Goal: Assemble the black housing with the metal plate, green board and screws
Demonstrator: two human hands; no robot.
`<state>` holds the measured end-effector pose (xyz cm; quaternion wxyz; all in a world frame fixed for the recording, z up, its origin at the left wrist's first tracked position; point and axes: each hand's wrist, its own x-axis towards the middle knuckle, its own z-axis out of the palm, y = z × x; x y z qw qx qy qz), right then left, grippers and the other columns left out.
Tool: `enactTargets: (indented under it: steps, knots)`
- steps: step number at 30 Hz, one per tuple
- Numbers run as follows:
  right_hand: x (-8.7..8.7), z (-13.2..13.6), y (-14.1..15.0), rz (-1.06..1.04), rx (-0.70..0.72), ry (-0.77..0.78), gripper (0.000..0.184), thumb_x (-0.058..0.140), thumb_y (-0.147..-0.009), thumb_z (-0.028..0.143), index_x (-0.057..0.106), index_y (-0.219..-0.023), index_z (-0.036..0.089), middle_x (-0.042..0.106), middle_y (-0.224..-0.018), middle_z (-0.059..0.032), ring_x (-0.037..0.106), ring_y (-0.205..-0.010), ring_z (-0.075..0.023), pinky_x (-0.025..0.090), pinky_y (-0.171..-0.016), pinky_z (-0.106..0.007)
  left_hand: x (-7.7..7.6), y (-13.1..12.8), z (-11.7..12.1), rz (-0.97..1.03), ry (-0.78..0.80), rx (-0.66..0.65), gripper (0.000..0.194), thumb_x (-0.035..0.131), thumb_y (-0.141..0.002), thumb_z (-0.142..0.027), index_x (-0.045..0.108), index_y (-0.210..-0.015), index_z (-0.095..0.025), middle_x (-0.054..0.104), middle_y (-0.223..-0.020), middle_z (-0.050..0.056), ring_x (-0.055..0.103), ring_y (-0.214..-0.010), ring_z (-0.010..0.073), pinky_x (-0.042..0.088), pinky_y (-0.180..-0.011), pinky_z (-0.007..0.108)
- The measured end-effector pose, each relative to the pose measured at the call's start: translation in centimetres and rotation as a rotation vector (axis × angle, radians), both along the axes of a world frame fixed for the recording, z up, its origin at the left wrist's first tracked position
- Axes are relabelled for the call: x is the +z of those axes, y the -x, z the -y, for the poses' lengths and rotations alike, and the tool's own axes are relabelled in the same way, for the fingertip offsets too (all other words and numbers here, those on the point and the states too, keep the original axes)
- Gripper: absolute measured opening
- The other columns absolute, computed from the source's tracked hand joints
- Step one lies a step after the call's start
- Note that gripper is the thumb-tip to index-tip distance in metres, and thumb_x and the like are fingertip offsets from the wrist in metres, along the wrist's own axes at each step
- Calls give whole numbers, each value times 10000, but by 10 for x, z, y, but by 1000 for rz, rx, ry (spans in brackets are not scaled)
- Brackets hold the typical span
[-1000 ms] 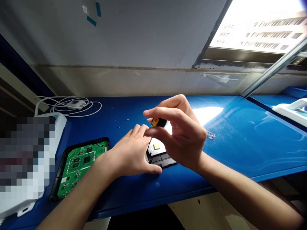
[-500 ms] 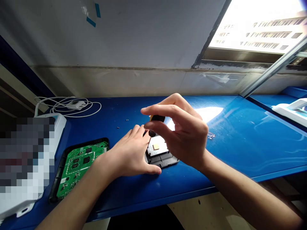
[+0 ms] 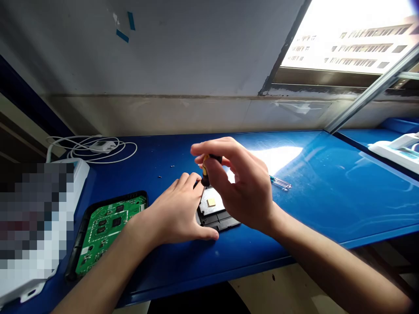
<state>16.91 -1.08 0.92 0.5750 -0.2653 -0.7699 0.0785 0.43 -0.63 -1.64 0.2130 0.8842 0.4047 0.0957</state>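
Observation:
A screwdriver with a yellow and black handle is pinched between the thumb and fingers of my right hand. It stands nearly upright over the far left part of a black plastic cover; its tip is hidden. A silvery metal plate with a small yellow pad sits in the cover. My left hand grips the cover's left side, thumb at the near edge and fingers at the far corner. Left of that hand lies a black housing with a green circuit board, partly behind my forearm.
Two tiny screws lie on the blue table beyond my left hand. Clear-handled tools are at the right. A white charger with coiled cable rests at the back left, near a white device, partly blurred out.
My right hand has shifted slightly left and turned, with the screwdriver in its fingers, showing more of the handle. My left hand keeps its place on the cover.

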Motion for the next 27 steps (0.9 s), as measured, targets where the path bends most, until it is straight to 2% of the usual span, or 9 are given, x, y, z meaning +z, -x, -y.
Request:
enactTargets:
  steps: [3,8,10,12,14,19,21,24,27]
  knots:
    - [-2,-1,0,-59,15,93,252,472,-1017,125,652,-1173,208,753,-1157,-65,742,-978,-166,642,-821,-333,-1,-1,-1,-26,21,-19,766,785,-695,-670,625,-1317,-252,594,-1394,125,526,-1260,431,453,-1053,547]
    - [1,-3,0,-63,-23,-31,128,726,-923,204,732,-1051,206,722,-1024,-40,706,-853,-140,633,-752,-292,2,-1,-1,-51,44,-11,884,777,-704,-679,529,-1433,-245,610,-1350,133,540,-1237,420,444,-1074,555]
    - [3,-1,0,-55,-50,-31,134,660,-955,157,737,-1052,208,742,-996,-31,715,-843,-136,631,-749,-286,3,-1,-1,-76,50,4,907,786,-696,-681,521,-1443,-239,614,-1333,134,549,-1219,417,452,-1070,555]
    - [4,1,-1,-48,-55,17,256,515,-994,94,722,-1100,201,771,-1019,-39,737,-874,-143,634,-771,-298,4,-2,-1,-86,36,-11,860,795,-694,-669,558,-1404,-247,597,-1365,129,535,-1242,421,451,-1076,558]
    - [3,2,-2,-49,-25,49,306,457,-999,85,706,-1143,188,776,-1071,-61,747,-905,-155,639,-784,-316,5,-2,-1,-79,22,-31,816,802,-699,-646,577,-1382,-262,562,-1424,122,508,-1280,428,451,-1082,562]
    - [2,1,-2,-61,-48,-79,112,684,-950,227,748,-1039,247,730,-1009,-44,714,-837,-161,639,-721,-319,6,-3,0,-66,60,-4,933,788,-721,-638,444,-1510,-276,535,-1458,140,517,-1278,425,482,-1055,577]
    - [1,2,-1,-63,-65,-65,172,602,-989,192,739,-1073,255,735,-989,-39,716,-824,-158,640,-717,-319,6,-3,0,-74,56,-6,912,785,-720,-644,466,-1490,-273,558,-1418,141,532,-1251,424,482,-1052,583]
    - [1,4,0,-75,-20,0,294,440,-1034,146,696,-1151,231,760,-1088,-65,739,-910,-175,648,-781,-347,6,-3,-1,-87,43,-28,868,801,-709,-630,519,-1442,-261,558,-1407,140,514,-1265,432,477,-1055,581]
    - [1,2,-1,-60,-16,-65,165,581,-1010,241,713,-1103,206,734,-1086,-88,721,-935,-194,642,-788,-361,5,-3,-1,-59,46,-25,814,796,-714,-615,544,-1413,-281,556,-1424,125,503,-1286,429,480,-1051,574]
